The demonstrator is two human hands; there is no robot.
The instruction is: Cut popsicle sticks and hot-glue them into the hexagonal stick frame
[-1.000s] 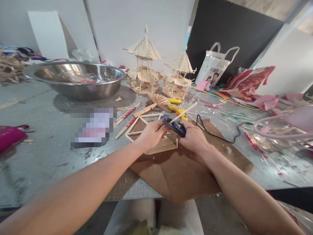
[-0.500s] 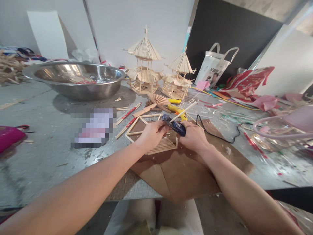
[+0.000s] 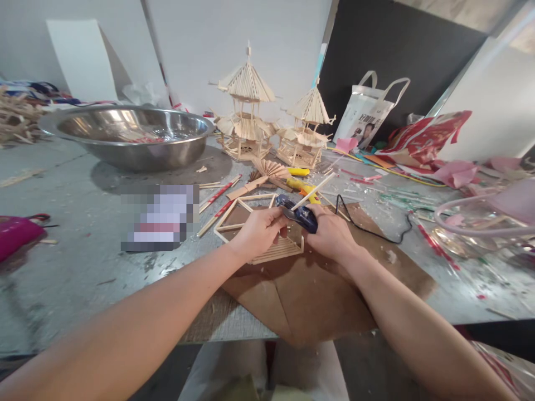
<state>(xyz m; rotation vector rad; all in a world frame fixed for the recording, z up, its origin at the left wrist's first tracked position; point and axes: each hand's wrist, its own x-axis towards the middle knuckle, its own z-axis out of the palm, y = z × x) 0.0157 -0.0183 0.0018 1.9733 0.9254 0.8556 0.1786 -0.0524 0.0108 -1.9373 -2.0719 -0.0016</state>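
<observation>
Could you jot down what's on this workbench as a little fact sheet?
Right hand: grips a blue glue gun, white glue stick poking out its back.
Left hand: rests on a flat stick frame, fingertips by the gun's nozzle.
Underneath: brown paper on the grey table.
Behind: two stick pagoda models, steel basin.
</observation>
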